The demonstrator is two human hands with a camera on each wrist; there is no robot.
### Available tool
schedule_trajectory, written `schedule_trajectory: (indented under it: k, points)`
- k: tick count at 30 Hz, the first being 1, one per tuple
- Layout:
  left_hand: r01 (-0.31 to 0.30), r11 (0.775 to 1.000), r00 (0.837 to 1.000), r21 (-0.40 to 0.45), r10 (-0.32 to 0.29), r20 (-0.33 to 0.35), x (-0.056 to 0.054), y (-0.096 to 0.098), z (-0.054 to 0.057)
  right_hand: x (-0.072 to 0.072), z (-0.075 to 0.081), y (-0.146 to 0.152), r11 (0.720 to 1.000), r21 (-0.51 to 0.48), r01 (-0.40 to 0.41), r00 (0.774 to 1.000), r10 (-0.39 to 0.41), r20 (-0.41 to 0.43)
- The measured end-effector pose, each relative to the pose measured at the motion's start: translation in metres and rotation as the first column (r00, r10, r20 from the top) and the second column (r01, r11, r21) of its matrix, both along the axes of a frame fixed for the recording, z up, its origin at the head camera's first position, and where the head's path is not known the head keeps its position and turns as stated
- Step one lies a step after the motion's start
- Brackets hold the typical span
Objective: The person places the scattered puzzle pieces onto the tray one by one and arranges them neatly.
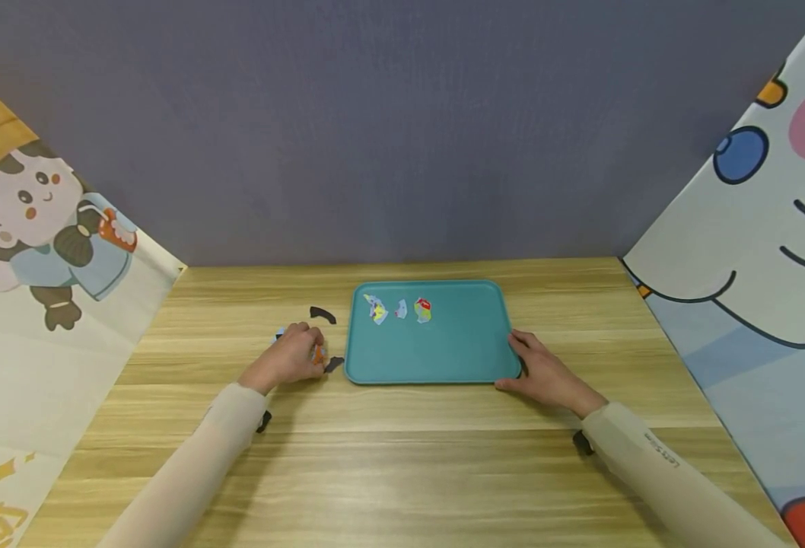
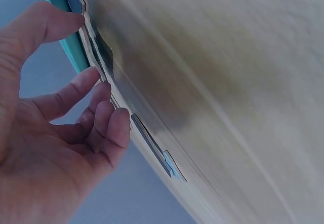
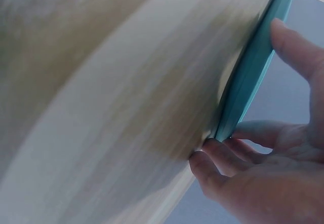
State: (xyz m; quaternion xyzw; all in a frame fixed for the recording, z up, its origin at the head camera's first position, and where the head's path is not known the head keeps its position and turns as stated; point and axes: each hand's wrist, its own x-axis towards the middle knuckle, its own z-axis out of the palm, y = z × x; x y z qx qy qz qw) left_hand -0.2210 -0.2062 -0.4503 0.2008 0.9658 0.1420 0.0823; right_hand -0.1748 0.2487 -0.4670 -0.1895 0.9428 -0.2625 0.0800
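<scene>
A flat puzzle piece with orange on it (image 1: 318, 354) lies under my left hand (image 1: 295, 352), pinched edge-on between thumb and fingertips in the left wrist view. The other left fingers curl in near the wood. My right hand (image 1: 542, 371) holds the front right corner of a teal tray (image 1: 457, 335), thumb at its front edge and fingers along its right side. On the tray's left half lie a yellow-and-white piece (image 1: 377, 310), a small pale blue piece (image 1: 401, 309) and a red-and-yellow piece (image 1: 423, 310).
A dark curved piece (image 1: 323, 314) lies left of the tray, and another dark piece (image 1: 335, 364) sits close to its left edge. Part of a blue piece (image 1: 279, 334) shows behind the left hand. A purple-grey wall (image 1: 402, 152) rises behind the wooden table (image 1: 402, 464).
</scene>
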Motion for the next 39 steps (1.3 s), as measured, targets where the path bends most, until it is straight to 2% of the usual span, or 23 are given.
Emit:
schedule_trajectory:
  k: [13, 18, 26, 33, 39]
  points:
    - [-0.019, 0.998, 0.999, 0.06, 0.021, -0.036, 0.001, 0.0, 0.008, -0.001, 0.0, 0.0, 1.0, 0.006, 0.0, 1.0, 0.0, 0.004]
    - [-0.004, 0.997, 1.0, 0.082, 0.003, 0.005, -0.001, 0.001, 0.008, -0.001, -0.001, 0.001, 1.0, 0.008, 0.001, 1.0, -0.001, 0.005]
    - [-0.078, 0.995, 0.997, 0.066, 0.077, 0.017, -0.006, -0.001, 0.007, -0.001, -0.001, 0.001, 1.0, 0.004, -0.001, 1.0, 0.001, -0.007]
    - [-0.033, 0.998, 0.999, 0.054, 0.032, 0.014, -0.011, -0.003, 0.004, -0.002, -0.002, 0.001, 1.0, 0.014, 0.007, 1.0, -0.006, -0.017]
    - [-0.035, 0.999, 0.999, 0.028, 0.035, 0.017, -0.013, -0.003, 0.0, -0.002, -0.002, 0.001, 1.0, 0.021, 0.006, 1.0, -0.006, -0.015]
